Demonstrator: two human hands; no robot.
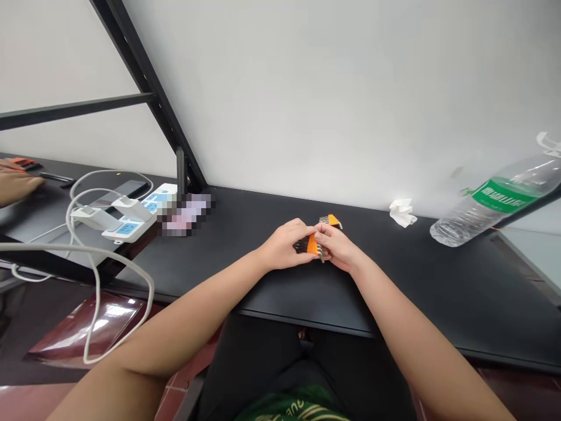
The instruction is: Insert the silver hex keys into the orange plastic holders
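Note:
A hex key set (312, 244) with an orange holder and several metal keys is between my two hands, just above or on the black table. My left hand (287, 245) is closed around its left side, thumb along the near edge. On the right end, my right hand (337, 245) pinches the holder and keys with thumb and fingers. Parts of the set are hidden by my fingers. Just behind my hands lies a second orange piece (333, 220) with metal rods, partly covered by my right hand.
A clear plastic bottle (497, 202) with a green label and a crumpled tissue (402, 212) are at the right. To the left are a white power strip (142, 213), looping white cables, a phone (125, 192) and another person's hand (17, 182). A black frame post (149, 88) rises there.

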